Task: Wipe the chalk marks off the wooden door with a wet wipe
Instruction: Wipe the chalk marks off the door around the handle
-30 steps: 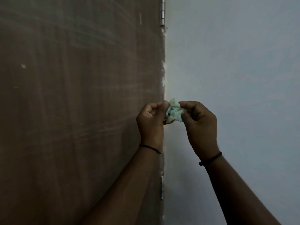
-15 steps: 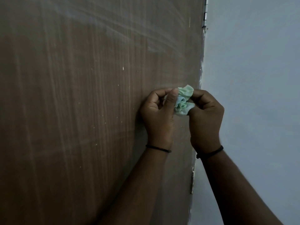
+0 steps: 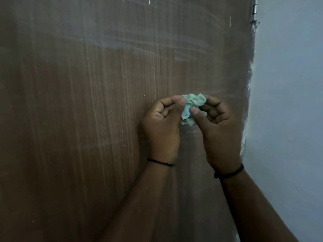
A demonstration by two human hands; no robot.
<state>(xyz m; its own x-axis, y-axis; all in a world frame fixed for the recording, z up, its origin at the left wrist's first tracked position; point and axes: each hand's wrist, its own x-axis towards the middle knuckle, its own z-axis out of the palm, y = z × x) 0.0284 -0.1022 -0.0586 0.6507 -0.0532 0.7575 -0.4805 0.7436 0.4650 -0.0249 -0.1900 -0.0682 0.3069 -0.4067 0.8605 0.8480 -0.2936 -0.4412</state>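
Note:
A brown wooden door (image 3: 87,137) fills most of the view. Whitish smeared chalk marks (image 3: 132,44) run in streaks across its upper part, with fainter vertical streaks lower down. A crumpled pale green wet wipe (image 3: 191,106) is held in front of the door between both hands. My left hand (image 3: 162,126) pinches its left side with thumb and forefinger. My right hand (image 3: 218,130) grips its right side, thumb pressed on the wipe. Both wrists wear thin black bands.
A pale grey wall (image 3: 288,102) stands to the right of the door. A metal hinge (image 3: 254,11) sits at the door's right edge near the top. White paint smears run along that edge (image 3: 249,81).
The view has shifted left, so the door now fills more of the frame and the wall less. Both hands still hold the wipe and have worked it into a slightly different bunch.

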